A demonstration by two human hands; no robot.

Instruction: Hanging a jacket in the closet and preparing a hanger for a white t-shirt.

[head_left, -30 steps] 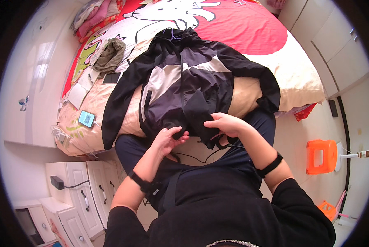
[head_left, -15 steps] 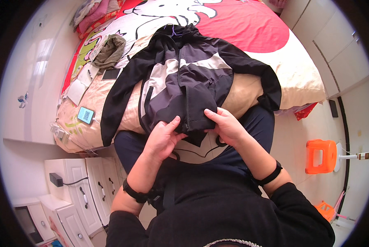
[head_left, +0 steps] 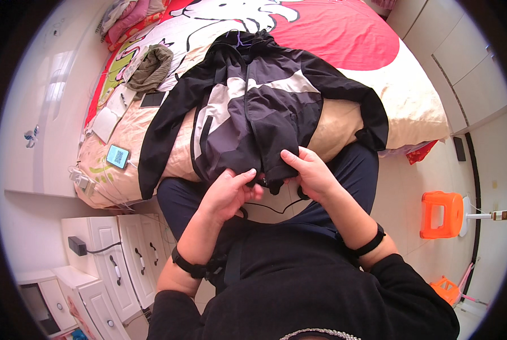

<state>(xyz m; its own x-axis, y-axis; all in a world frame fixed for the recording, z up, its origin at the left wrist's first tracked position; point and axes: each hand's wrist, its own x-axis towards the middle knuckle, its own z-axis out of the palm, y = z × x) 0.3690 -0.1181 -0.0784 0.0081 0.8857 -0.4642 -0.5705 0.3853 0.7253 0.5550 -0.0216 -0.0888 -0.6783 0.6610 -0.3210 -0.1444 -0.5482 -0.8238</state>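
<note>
A black, grey and white zip jacket (head_left: 276, 107) lies spread front side up over the bed's near edge, its sleeves out to both sides. At its collar a purple hanger (head_left: 240, 41) shows. My left hand (head_left: 228, 194) pinches the bottom hem left of the zip, thumb on top and fingers curled beneath. Right of the zip, my right hand (head_left: 310, 170) grips the hem with its thumb on the cloth; its other fingers are partly hidden underneath. Between my hands the zip's lower end hangs just past the bed edge, above my lap.
On the bed (head_left: 417, 107) lie an olive cloth (head_left: 153, 69), an open notebook (head_left: 110, 118), a dark phone-like slab (head_left: 153, 100) and a small light-blue device (head_left: 117, 156) with cables. An orange stool (head_left: 425, 215) stands right. White drawers (head_left: 103, 266) stand lower left.
The two hem corners have shifted at the zip, with the right front panel drawn away from over the left. My left hand has moved slightly right and its fingers have curled more.
</note>
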